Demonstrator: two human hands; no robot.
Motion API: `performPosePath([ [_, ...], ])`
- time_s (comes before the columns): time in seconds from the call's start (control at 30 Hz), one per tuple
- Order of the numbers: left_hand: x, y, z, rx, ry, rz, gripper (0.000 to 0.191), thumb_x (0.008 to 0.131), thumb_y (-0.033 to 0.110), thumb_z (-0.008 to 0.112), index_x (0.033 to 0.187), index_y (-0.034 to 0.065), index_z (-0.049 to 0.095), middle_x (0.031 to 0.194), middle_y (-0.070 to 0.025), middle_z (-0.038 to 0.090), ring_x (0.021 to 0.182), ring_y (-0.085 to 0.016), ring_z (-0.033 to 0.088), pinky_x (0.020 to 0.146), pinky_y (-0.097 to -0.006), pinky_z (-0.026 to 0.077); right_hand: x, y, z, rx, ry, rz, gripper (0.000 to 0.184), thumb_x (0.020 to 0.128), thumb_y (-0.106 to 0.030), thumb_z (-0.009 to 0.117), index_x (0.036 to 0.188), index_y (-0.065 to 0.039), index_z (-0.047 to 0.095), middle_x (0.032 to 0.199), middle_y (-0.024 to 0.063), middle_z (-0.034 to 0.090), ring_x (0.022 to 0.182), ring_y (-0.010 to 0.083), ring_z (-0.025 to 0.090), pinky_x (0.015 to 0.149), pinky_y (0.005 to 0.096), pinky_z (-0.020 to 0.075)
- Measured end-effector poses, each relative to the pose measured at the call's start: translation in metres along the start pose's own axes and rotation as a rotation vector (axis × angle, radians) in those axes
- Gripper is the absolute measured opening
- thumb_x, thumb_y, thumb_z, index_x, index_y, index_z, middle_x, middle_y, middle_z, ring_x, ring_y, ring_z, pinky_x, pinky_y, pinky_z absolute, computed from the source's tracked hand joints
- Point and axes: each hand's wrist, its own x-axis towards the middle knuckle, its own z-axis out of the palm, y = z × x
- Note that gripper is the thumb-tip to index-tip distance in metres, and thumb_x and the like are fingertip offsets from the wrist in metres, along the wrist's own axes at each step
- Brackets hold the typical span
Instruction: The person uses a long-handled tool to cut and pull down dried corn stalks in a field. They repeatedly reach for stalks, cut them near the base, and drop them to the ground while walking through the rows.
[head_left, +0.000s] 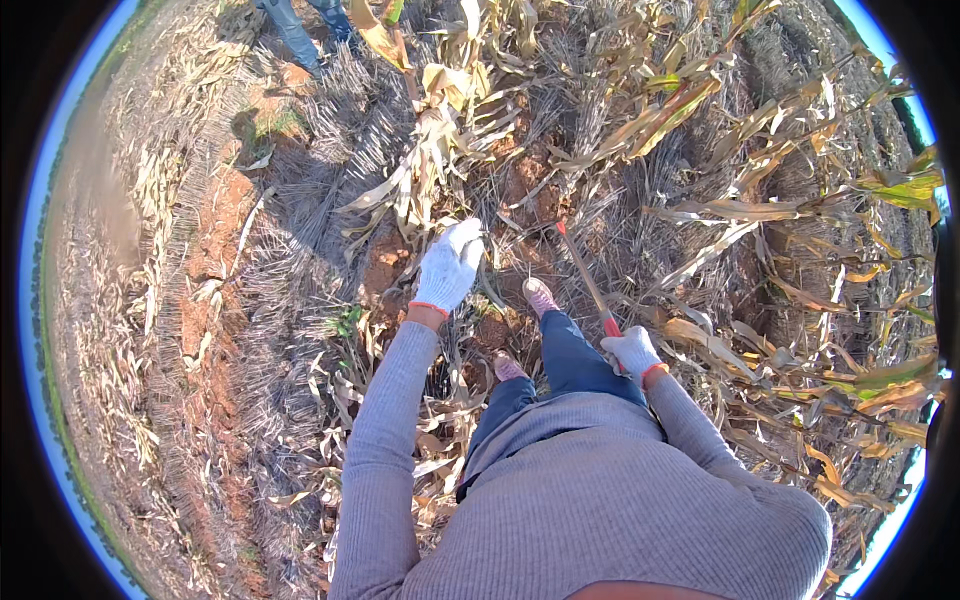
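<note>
My right hand (632, 354), in a white knit glove with an orange cuff edge, grips the red handle of a long, narrow hand tool (586, 279). The tool slants forward and ends in a red tip. Its exact kind cannot be made out. My left hand (450, 262), gloved alike, is held out in front with the fingers partly curled. Just beyond it appears a clump of dry corn leaves and stalk (433, 169). Whether those fingers hold anything is unclear.
Dry standing corn plants (720, 210) crowd the right side. Straw and red soil (217, 217) cover the ground to the left. At the upper left stand another person's legs (289, 34) in blue trousers. My pink shoes (540, 295) are among fallen leaves.
</note>
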Motion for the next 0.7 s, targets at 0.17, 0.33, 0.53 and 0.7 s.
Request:
performPosePath([
  [0.17,0.113,0.012,-0.040,0.143,0.174,0.207,0.037,0.087,0.016,0.058,0.123,0.0046,0.055,0.115,-0.0183,0.060,0.103,-0.036,0.060,0.088,-0.0406,0.049,0.036,-0.041,-0.022,-0.125,-0.063,-0.070,0.026,0.074,-0.019,0.066,0.065,0.005,0.059,0.056,0.0089,0.059,0.045,0.0176,0.058,0.042,0.0307,0.0454],
  [0.33,0.220,0.035,-0.066,0.456,0.038,0.196,0.050,0.089,0.024,0.056,0.136,0.0092,0.044,0.135,-0.0151,0.048,0.116,-0.034,0.053,0.095,-0.0393,0.046,0.075,-0.075,-0.044,-0.157,-0.099,-0.087,0.028,0.075,-0.020,0.062,0.068,0.007,0.059,0.057,0.0094,0.059,0.047,0.0176,0.058,0.045,0.0321,0.0467],
  [0.53,0.355,0.024,-0.060,0.685,-0.016,0.464,0.044,0.088,0.016,0.052,0.131,0.0082,0.049,0.131,-0.0155,0.052,0.117,-0.034,0.053,0.100,-0.0407,0.042,0.117,-0.095,-0.074,-0.107,-0.162,0.016,0.028,0.074,-0.018,0.063,0.068,0.008,0.057,0.057,0.0107,0.058,0.046,0.0185,0.058,0.042,0.0329,0.0450],
  [0.7,0.427,-0.010,-0.055,1.021,-0.083,0.491,0.034,0.086,0.018,0.052,0.117,0.0088,0.059,0.107,-0.0153,0.066,0.100,-0.033,0.062,0.094,-0.0446,0.043,0.153,-0.105,-0.096,-0.141,-0.165,0.069,0.028,0.075,-0.019,0.062,0.072,0.009,0.058,0.058,0.0113,0.059,0.048,0.0192,0.059,0.044,0.0331,0.0472],
])
